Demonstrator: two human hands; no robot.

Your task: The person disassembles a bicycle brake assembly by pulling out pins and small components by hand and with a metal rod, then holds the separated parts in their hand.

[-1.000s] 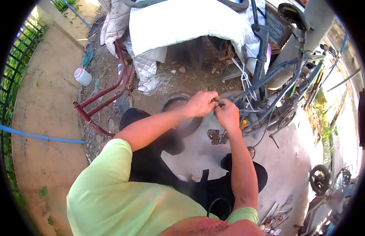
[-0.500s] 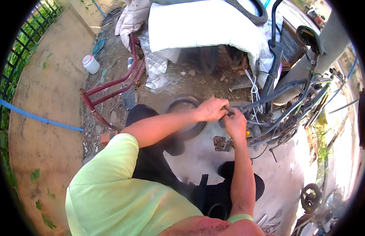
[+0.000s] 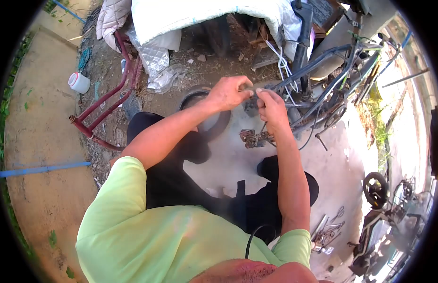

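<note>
My left hand (image 3: 228, 93) and my right hand (image 3: 272, 107) meet in front of me, fingertips almost touching. Both are closed in a pinch around a small greyish piece (image 3: 251, 88), too small and too covered by the fingers to name. Just beyond my right hand is the dark frame of a stripped bike (image 3: 318, 66), with cables hanging from it. Below the hands, a rusty mechanical part (image 3: 248, 138) sits close to the pale ground. A black tyre (image 3: 221, 127) lies to the left, partly behind my left forearm.
A dark red metal frame (image 3: 98, 101) and a white jar with a red rim (image 3: 79, 83) are on the left. A white cover (image 3: 200, 19) drapes over things ahead. Tools (image 3: 328, 233) lie at lower right, near a small wheel (image 3: 375, 189) and more bike parts.
The camera view has tilted downward and to the right, so the surroundings sit higher and further left. Both hands stay together at the small piece, having shifted slightly relative to the bike frame.
</note>
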